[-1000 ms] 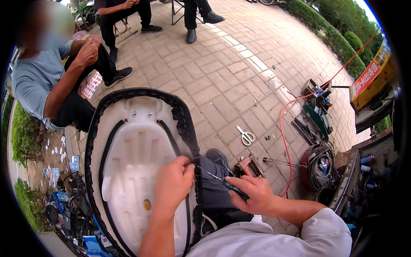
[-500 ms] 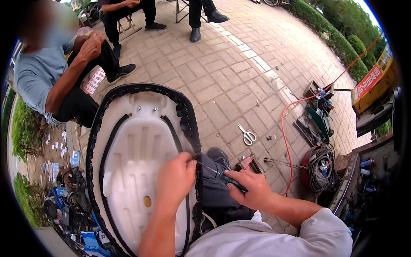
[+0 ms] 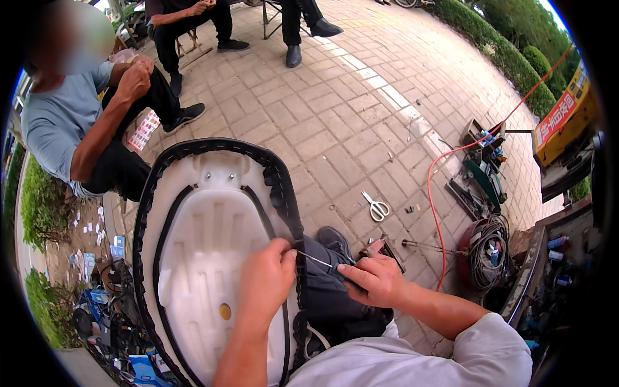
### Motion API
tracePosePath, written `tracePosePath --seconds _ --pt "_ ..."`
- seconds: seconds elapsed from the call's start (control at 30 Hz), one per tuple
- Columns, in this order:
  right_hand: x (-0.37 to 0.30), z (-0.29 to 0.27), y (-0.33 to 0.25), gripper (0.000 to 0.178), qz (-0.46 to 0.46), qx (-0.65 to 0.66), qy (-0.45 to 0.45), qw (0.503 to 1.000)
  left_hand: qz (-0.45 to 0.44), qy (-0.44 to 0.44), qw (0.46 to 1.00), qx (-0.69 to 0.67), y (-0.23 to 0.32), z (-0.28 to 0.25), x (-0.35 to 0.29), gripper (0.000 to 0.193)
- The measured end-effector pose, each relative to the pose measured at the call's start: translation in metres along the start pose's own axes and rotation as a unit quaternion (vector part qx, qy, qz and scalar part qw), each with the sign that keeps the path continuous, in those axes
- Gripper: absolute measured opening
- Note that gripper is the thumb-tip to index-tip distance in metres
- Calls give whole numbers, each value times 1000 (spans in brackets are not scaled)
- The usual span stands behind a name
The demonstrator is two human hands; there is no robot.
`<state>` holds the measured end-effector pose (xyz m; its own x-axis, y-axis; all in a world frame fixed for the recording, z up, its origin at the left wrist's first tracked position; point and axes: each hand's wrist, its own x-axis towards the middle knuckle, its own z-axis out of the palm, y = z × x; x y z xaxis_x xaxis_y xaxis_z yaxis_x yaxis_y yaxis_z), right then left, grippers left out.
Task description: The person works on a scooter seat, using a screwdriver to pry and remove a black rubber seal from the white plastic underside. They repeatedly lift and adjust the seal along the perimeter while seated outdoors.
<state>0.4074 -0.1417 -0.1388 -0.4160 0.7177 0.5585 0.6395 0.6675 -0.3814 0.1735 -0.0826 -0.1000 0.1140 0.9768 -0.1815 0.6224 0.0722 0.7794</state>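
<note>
An upturned scooter seat (image 3: 213,258) rests against my lap, its white plastic base facing up and its black cover (image 3: 145,219) folded over the rim. My left hand (image 3: 267,274) lies over the right side of the base, thumb and fingers pinched on the cover's edge. To the right, my right hand (image 3: 374,280) is closed round the dark handle of an awl-like tool. Its thin metal shaft (image 3: 317,260) points left at the seat's edge by my left fingertips. Whether the tip has gone into the cover is hidden.
White-handled scissors (image 3: 376,208) lie on the paving. A red hose (image 3: 431,193) runs past a tool box (image 3: 480,138) and a coil of cable (image 3: 483,258). At left sits a person in a blue shirt (image 3: 55,129), near a heap of parts (image 3: 116,316).
My right hand has turned over the tool's handle, hiding more of it, and the shaft lies closer to the seat's edge. The whole view has shifted slightly; my left hand keeps its pinch.
</note>
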Motion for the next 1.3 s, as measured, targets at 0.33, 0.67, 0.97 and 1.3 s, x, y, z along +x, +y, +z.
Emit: tracePosePath --seconds 0.33,0.67,0.97,1.3 --pt "15 -27 27 40 192 290 -118 930 69 57 996 14 4 3 -12 14" --pt "15 -28 29 36 176 326 -143 918 125 160 976 79 16 15 -16 8" --pt "-48 -27 38 35 235 292 34 927 147 282 944 -88 32 -82 -43 7" --pt "-34 -4 81 37 416 328 38 847 -205 478 756 398 -192 -253 -206 35"
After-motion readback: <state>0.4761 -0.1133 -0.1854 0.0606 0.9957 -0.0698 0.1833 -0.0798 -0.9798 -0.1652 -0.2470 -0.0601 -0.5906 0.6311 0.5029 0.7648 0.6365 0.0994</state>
